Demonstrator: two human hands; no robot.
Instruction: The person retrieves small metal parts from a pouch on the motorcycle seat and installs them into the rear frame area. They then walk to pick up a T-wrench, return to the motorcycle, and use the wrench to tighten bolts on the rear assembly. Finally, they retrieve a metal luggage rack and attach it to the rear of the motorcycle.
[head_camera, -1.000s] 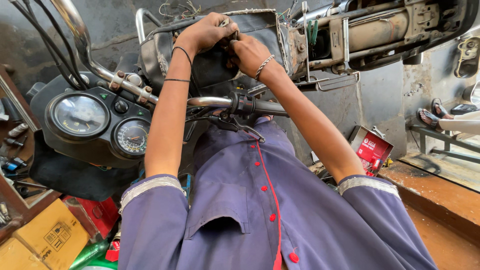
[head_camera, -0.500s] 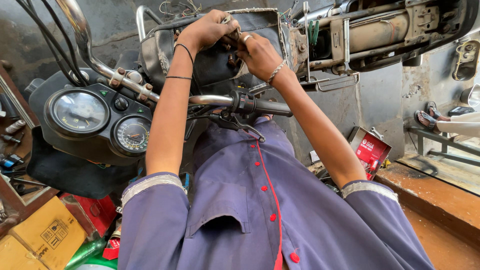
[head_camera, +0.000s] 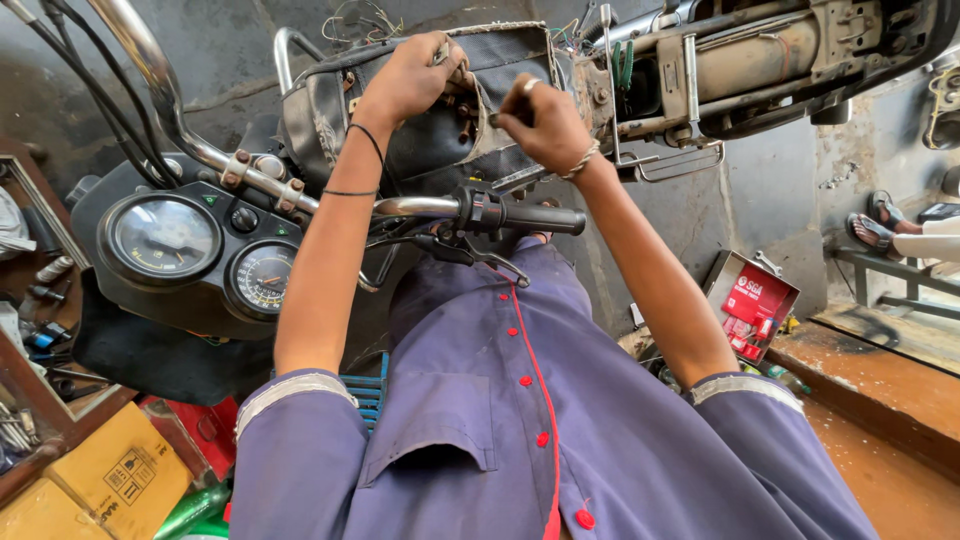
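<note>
Partly hidden, left hand (head_camera: 415, 75) covers seat (head_camera: 400, 140) edge, right hand (head_camera: 540, 125) fisted (contents unclear)

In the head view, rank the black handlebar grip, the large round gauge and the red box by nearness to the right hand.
From the right hand:
1. Black handlebar grip, just below the hand.
2. Large round gauge, far over at the picture's left.
3. Red box, lying down on the ground at the picture's right.
</note>
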